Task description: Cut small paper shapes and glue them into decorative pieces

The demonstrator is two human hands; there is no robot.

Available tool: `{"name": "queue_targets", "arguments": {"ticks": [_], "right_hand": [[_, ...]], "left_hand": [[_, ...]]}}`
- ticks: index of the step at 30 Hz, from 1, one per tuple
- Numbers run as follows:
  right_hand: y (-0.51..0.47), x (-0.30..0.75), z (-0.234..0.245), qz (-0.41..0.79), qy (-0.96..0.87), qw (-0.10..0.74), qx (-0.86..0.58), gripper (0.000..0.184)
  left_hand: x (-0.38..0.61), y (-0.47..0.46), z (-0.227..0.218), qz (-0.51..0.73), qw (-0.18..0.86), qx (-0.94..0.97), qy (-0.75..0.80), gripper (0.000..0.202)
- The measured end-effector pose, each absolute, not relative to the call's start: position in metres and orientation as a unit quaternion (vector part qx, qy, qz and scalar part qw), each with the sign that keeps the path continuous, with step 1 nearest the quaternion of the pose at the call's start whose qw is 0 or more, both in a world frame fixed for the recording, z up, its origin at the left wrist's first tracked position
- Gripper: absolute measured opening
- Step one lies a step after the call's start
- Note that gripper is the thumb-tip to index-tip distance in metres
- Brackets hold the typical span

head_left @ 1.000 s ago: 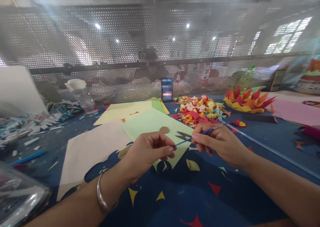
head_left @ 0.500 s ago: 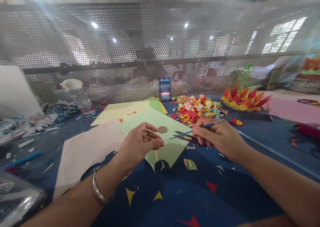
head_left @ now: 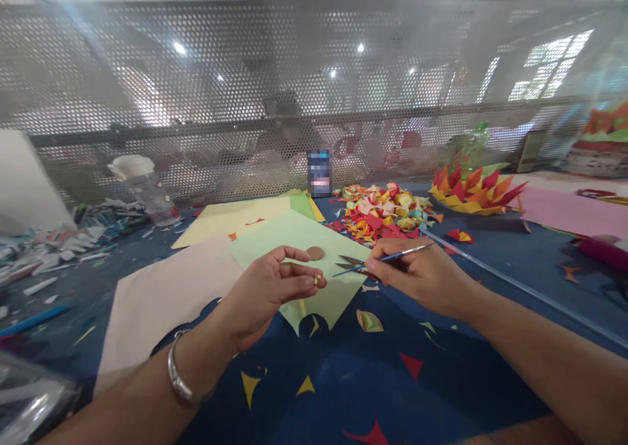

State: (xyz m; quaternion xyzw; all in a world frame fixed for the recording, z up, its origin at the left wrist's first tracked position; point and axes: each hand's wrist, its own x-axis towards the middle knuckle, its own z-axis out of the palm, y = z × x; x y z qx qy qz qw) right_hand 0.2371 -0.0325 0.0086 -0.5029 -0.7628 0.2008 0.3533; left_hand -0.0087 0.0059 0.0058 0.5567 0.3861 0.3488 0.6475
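My left hand (head_left: 267, 288) pinches a small pale yellow piece (head_left: 316, 279) between thumb and fingertips, above the light green paper sheet (head_left: 289, 235). My right hand (head_left: 417, 271) is closed around a thin blue paintbrush (head_left: 400, 253), its pointed end reaching left toward my left fingertips. Scissors (head_left: 350, 262) also stick out from under my right fingers, blades pointing left and slightly apart; their handles are hidden by the hand. A brown round disc (head_left: 314, 253) lies on the green sheet just beyond my left fingers. The green sheet has a rounded notch cut in its near edge.
Behind the green sheet lies a heap of folded paper pieces (head_left: 387, 213), with a red, orange and yellow paper crown shape (head_left: 475, 193) to its right. A white-lidded bottle (head_left: 147, 190) and a phone (head_left: 319, 173) stand at the back. Paper scraps (head_left: 250, 387) dot the blue table.
The small yellow piece now shows between my left fingertips. My right hand has shifted slightly left with the paintbrush and scissors. The whole view has moved a little.
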Motion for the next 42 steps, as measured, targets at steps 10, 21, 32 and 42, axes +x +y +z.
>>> {"name": "queue_targets", "arguments": {"ticks": [10, 21, 32, 42], "right_hand": [[-0.033, 0.233, 0.008, 0.212, -0.770, 0.347, -0.492, 0.025], [-0.033, 0.233, 0.007, 0.219, -0.768, 0.344, -0.494, 0.025], [-0.031, 0.232, 0.007, 0.172, -0.791, 0.323, -0.490, 0.022], [-0.023, 0.246, 0.006, 0.142, -0.832, 0.167, -0.510, 0.016]], "left_hand": [[-0.005, 0.006, 0.002, 0.352, 0.634, 0.566, 0.393, 0.034], [0.000, 0.005, 0.002, 0.378, 0.482, 0.675, 0.412, 0.032], [0.003, 0.003, 0.006, 0.429, 0.570, 0.568, 0.410, 0.039], [0.002, 0.001, 0.007, 0.445, 0.587, 0.536, 0.412, 0.041]]}}
